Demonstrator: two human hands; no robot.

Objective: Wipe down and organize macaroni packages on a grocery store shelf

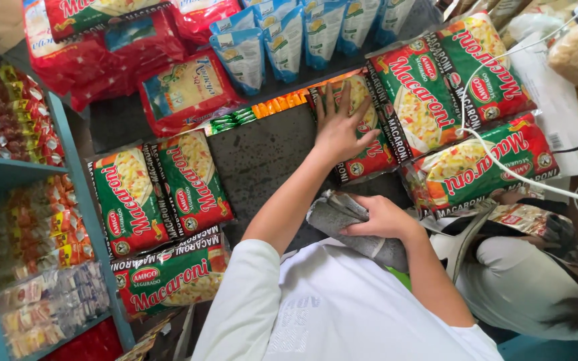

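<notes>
My left hand (339, 127) lies flat, fingers spread, on a red and green macaroni packet (369, 157) at the middle of a dark counter (262, 157). The packet is one of a row of like packets (429, 100) running to the right. My right hand (379, 217) is closer to my chest and grips a folded grey cloth (342, 220). I wear a white shirt.
More macaroni packets (162, 190) lie at the counter's left. Red bags (102, 60) and blue-white pouches (282, 40) line the far side. A blue shelf (68, 160) of small sachets stands left. A white cable (503, 164) crosses the right, above a pale-trousered leg (516, 281).
</notes>
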